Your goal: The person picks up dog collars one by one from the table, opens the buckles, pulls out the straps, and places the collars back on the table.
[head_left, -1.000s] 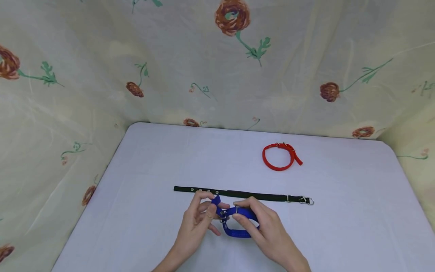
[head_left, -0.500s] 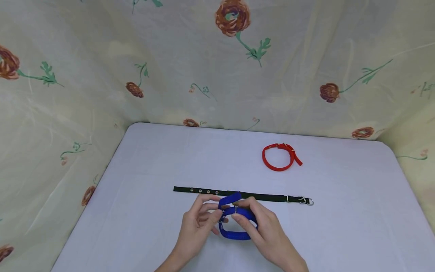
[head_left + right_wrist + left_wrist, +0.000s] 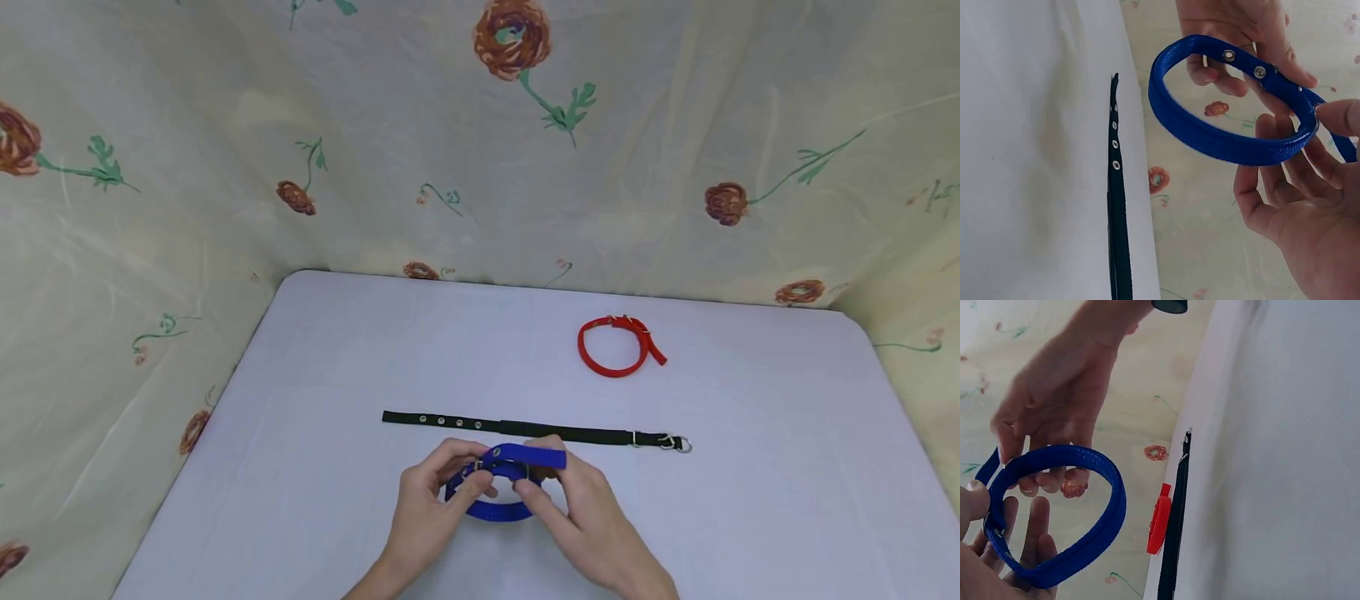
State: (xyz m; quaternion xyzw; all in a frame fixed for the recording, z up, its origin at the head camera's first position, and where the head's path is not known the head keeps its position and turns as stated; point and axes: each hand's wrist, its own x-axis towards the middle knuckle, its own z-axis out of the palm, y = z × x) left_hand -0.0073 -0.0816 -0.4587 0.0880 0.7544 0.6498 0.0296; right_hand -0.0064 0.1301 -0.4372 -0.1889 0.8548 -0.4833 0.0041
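A blue collar [image 3: 501,511], closed into a loop, is held up over the near part of the table. My left hand [image 3: 427,504] pinches it at the buckle end, thumb on top. My right hand [image 3: 592,517] pinches the band by the metal keeper on the other side. The collar's loose tail sticks out to the right over the right fingers. In the right wrist view, metal eyelets show along the inside of the blue collar [image 3: 1210,140]. In the left wrist view, the right hand [image 3: 1063,394] grips the upper part of the loop.
A black collar [image 3: 570,433] with eyelets and metal rings lies stretched out straight just beyond the hands. Farther back on the white table [image 3: 360,333], a buckled red collar [image 3: 611,372] lies in a ring. Flowered cloth [image 3: 637,150] hangs behind and at the sides.
The blue collar's free tail has swung from the left hand over to the right, now pointing rightward. The loop has shifted slightly left. The black and red collars have not moved.
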